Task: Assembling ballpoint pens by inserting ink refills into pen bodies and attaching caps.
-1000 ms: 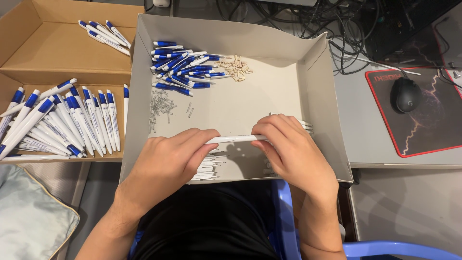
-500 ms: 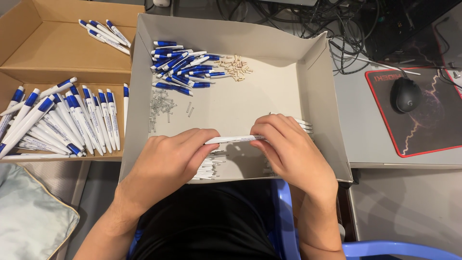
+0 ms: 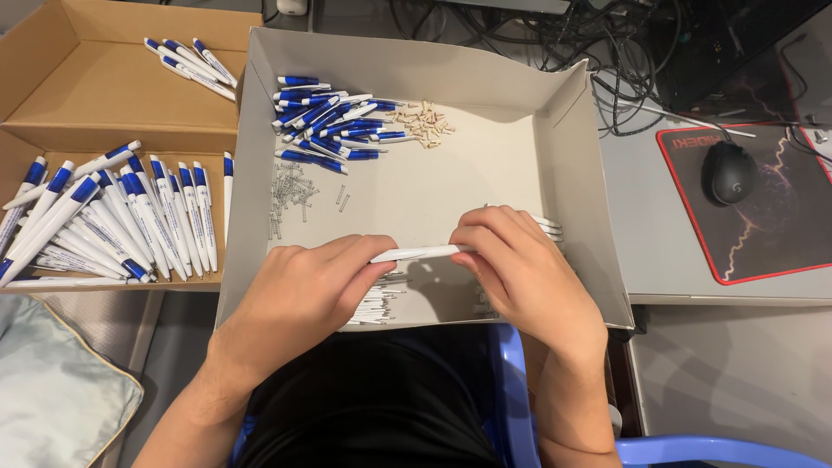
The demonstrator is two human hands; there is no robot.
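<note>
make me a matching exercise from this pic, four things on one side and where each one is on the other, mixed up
Things:
1. white pen barrel
2. small metal springs
3. finished blue and white pens
4. black computer mouse

Places:
A. on the red-edged mat at the far right
B. in the brown cardboard box on the left
C. held between the left hand and right hand
D. scattered on the floor of the grey tray, left part

Pairs: 1-C, 2-D, 3-B, 4-A

Grey tray-box (image 3: 572, 156) beside brown carton (image 3: 95, 95)
</note>
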